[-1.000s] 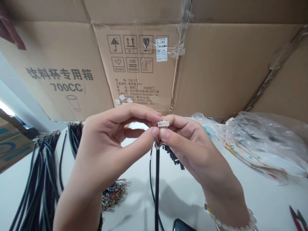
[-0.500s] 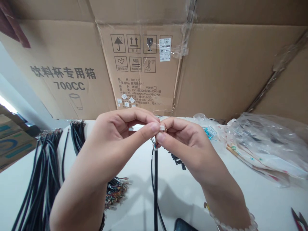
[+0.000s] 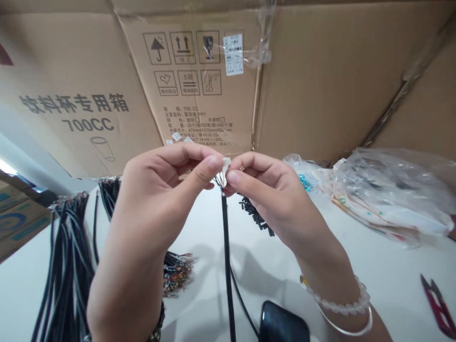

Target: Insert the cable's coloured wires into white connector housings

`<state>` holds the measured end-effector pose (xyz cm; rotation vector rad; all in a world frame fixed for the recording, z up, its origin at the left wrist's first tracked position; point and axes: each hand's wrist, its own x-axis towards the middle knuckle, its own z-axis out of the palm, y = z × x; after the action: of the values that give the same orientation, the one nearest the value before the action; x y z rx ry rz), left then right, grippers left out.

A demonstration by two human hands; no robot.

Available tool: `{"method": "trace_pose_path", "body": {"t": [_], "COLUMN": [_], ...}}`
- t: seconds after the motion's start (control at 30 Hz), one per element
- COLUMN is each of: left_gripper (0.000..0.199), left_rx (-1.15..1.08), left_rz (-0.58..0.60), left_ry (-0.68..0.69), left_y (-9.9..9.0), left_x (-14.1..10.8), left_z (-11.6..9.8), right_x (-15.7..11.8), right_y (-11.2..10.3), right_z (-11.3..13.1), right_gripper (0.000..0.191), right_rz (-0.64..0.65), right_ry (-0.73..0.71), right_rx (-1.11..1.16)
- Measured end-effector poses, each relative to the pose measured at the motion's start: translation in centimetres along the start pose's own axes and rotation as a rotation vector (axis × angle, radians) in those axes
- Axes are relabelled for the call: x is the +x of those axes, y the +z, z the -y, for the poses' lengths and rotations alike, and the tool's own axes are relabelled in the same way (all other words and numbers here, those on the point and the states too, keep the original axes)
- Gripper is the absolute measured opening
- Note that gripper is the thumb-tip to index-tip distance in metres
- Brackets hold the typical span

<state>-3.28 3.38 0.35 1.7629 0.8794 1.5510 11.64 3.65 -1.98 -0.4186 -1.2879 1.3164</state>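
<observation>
A small white plastic connector [image 3: 226, 165] is pinched between the thumb and index finger of my left hand [image 3: 167, 185]. Right beside it, my right hand [image 3: 270, 190] is closed, its fingertips pressed together on a thin wire; a tiny gold-coloured metal bit shows between the fingers. Several thin coloured wires [image 3: 220, 180] fan out below the connector from the stripped end of a black cable [image 3: 226, 256]. That cable hangs down between my forearms. The fingertips partly hide the connector and the wire ends.
Bundles of black cables [image 3: 66, 256] lie at left, with another bundle's bare wire ends [image 3: 178, 275] by my left forearm. Short black pieces [image 3: 258, 218], a phone [image 3: 283, 323], red-handled snips [image 3: 438, 308] and plastic bags [image 3: 395, 190] lie on the white table. Cardboard boxes [image 3: 320, 85] stand behind.
The white connector has turned from lying sideways to a more upright tilt in my left fingers. My right fingertips have come slightly away from it. The camera view has shifted, showing more phone and snips.
</observation>
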Motion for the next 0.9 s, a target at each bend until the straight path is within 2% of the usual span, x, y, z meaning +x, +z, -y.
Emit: {"method": "trace_pose_path", "body": {"t": [0.13, 0.3, 0.43, 0.6, 0.73, 0.9], "left_gripper": [0.01, 0.005, 0.007, 0.008, 0.01, 0.011], "left_rx": [0.038, 0.112, 0.103, 0.057, 0.025, 0.027], "left_rz": [-0.025, -0.082, -0.088, -0.1, -0.088, -0.063], "left_ry": [0.056, 0.088, 0.096, 0.074, 0.098, 0.092], "left_y": [0.1, 0.5, 0.9, 1.5, 1.7, 1.6], "left_x": [0.0, -0.1, -0.2, -0.3, -0.3, -0.1], "left_z": [0.2, 0.4, 0.2, 0.3, 0.4, 0.6], "right_x": [0.2, 0.1, -0.1, -0.4, -0.3, 0.3], "right_y": [0.2, 0.3, 0.2, -0.3, -0.9, -1.4], "right_z": [0.2, 0.4, 0.8, 1.0, 0.8, 0.9], "right_gripper": [0.012, 0.012, 0.013, 0.011, 0.012, 0.014], "right_rz": [-0.025, -0.008, -0.055, -0.085, -0.043, 0.007], "right_ry": [0.029, 0.077, 0.042, -0.079, -0.152, -0.12], "right_rx": [0.019, 0.053, 0.006, -0.196, -0.244, -0.21]}}
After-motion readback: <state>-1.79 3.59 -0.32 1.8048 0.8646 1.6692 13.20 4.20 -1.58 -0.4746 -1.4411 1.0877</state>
